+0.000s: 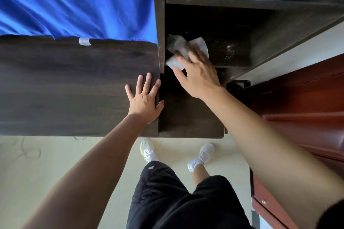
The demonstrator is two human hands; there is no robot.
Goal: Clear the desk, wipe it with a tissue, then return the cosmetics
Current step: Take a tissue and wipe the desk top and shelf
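Both hands serve the wiping step: the left hand [144,98] lies flat, fingers spread, on the desk [74,83], while the right hand [198,74], at its two o'clock, presses the tissue [186,47] with stretched fingers on the shelf board [242,50]; next it probably must sweep toward three o'clock, where pale specks [228,51] lie.

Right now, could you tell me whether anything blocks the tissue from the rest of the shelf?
Nothing visible does. The right hand presses the tissue on the dark shelf; the speckled stretch to its right holds no objects, though the back lies in shadow.
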